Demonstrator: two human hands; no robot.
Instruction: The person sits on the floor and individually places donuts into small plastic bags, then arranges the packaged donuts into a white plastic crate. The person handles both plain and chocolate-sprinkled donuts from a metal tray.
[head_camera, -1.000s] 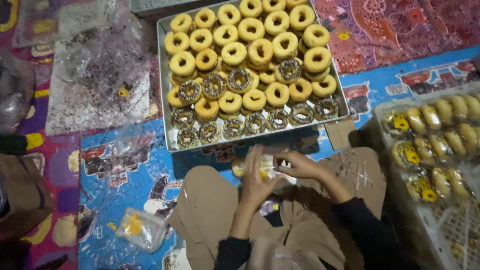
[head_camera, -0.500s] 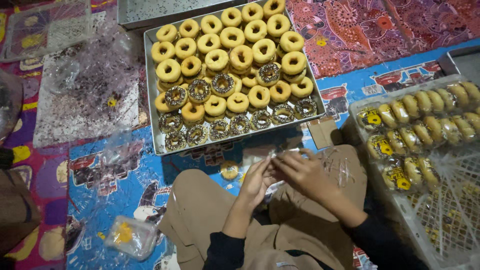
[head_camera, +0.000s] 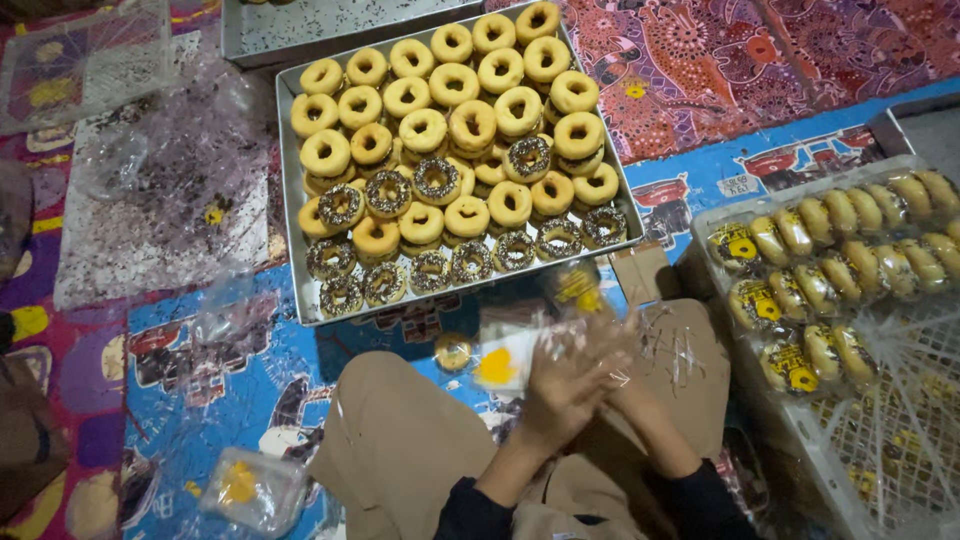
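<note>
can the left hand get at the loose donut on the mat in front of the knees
Probably yes. The donut lies alone on the mat just ahead of the left hand, nothing between them. But both hands are busy with a clear wrapper, so it must let go first.

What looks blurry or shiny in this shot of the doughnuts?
Head view: both hands, left hand and right hand, are smeared with motion blur around a clear bag; the doughnut tray is sharp; plastic wrap glints; edges fall dark.

Open strip of blue mat (head_camera: 230, 370) between knees and doughnut tray (head_camera: 296, 250); crate (head_camera: 720, 215) close on the right.
</note>
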